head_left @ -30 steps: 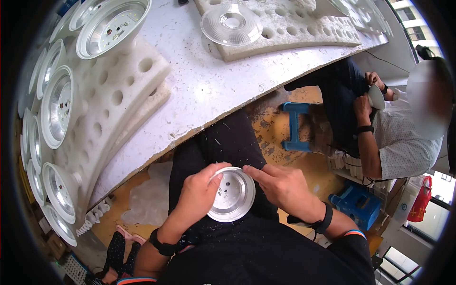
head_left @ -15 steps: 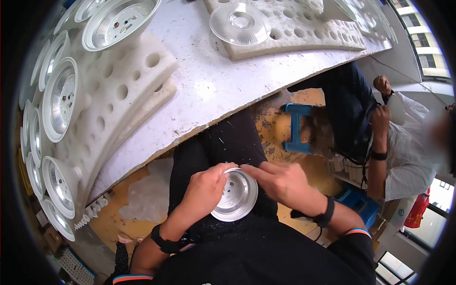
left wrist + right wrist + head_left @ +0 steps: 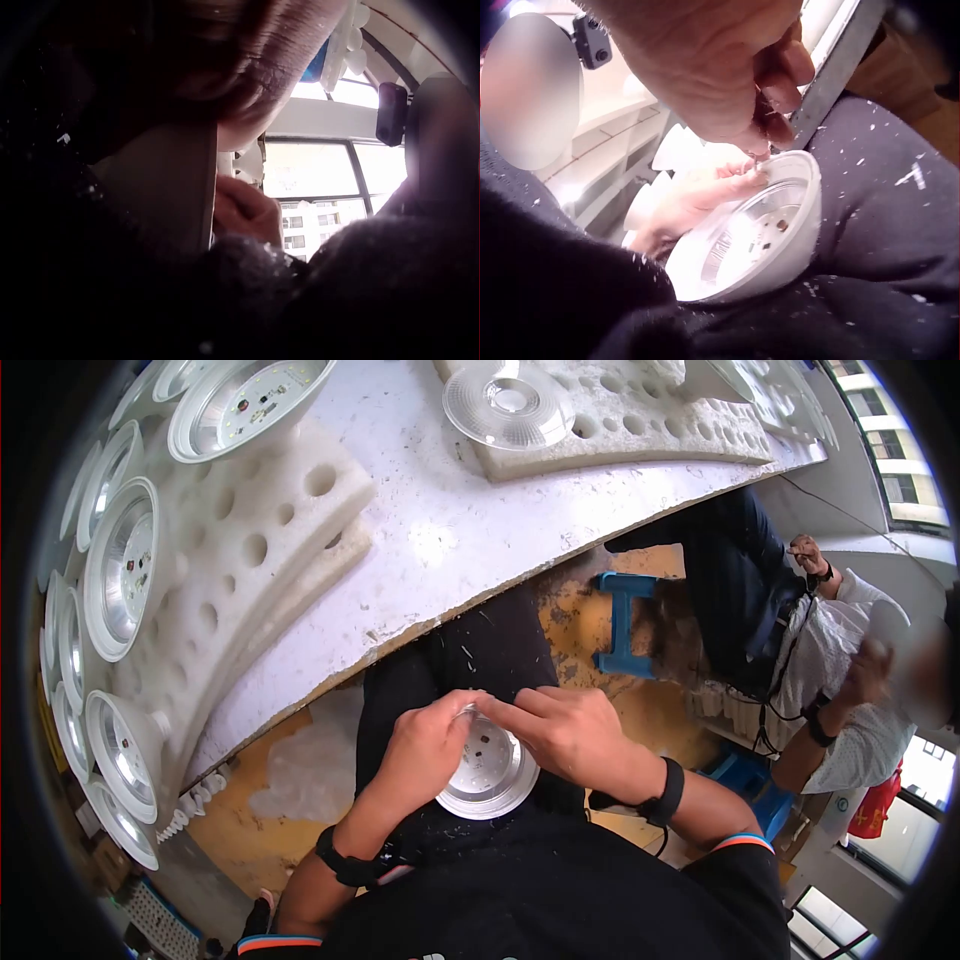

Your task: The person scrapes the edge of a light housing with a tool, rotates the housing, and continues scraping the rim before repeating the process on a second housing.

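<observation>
A round white lamp cup (image 3: pixel 487 800) with a silvery inside and small dark parts at its bottom lies on the lap, its opening facing up. The left hand (image 3: pixel 425 748) grips its rim at the far left, thumb over the edge. At the rim's far side, the right hand (image 3: pixel 568 732) has its fingers curled, the index fingertip meeting the left fingers. In the right wrist view the right hand (image 3: pixel 712 67) pinches something small and thin at the rim of the cup (image 3: pixel 799 247); what it is cannot be told. The left wrist view is mostly dark, with the cup's side (image 3: pixel 169 191) below the fingers.
Foam blocks (image 3: pixel 320 445) with holes hold several similar lamp cups (image 3: pixel 125 570) at the left. A clear ribbed lens (image 3: pixel 505 405) rests on another foam block at the table's far side. The table edge (image 3: pixel 440 618) runs beyond the lap. Another person sits at the right, near a blue stool (image 3: pixel 622 625).
The right hand has moved left along the cup's rim, its fingertips now against the left hand's. The person at the right has lifted one hand toward the head.
</observation>
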The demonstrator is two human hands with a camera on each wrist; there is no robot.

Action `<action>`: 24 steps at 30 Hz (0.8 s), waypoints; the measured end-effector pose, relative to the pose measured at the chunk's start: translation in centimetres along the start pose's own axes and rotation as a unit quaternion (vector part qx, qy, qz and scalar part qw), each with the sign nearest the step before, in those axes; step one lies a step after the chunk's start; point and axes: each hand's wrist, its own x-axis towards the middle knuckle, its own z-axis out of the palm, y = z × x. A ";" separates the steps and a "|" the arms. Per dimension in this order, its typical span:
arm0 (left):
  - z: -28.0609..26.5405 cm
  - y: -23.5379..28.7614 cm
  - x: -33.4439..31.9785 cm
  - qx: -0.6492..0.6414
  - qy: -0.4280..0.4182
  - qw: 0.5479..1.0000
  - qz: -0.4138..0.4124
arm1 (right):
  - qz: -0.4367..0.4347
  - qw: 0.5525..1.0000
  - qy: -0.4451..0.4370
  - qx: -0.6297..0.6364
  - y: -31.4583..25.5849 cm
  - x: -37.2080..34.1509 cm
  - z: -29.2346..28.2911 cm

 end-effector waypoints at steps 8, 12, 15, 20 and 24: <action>-0.3 -0.1 0.0 -0.070 -0.010 0.997 -0.038 | 0.024 0.999 -0.024 -0.013 1.3 -1.9 -0.9; 0.0 -0.8 0.4 -0.001 0.005 1.000 0.011 | -0.017 0.998 0.053 0.016 0.1 0.8 1.4; -0.3 -0.9 0.1 -0.042 0.015 0.999 -0.011 | -0.038 0.989 0.070 0.126 0.7 1.0 2.9; -0.6 -0.4 0.4 -0.101 -0.010 0.993 -0.058 | 0.224 0.908 0.055 0.349 -0.1 -1.2 3.4; -0.7 -0.1 0.1 -0.082 -0.003 0.996 -0.044 | 0.316 0.787 0.061 0.527 -0.2 -2.1 5.2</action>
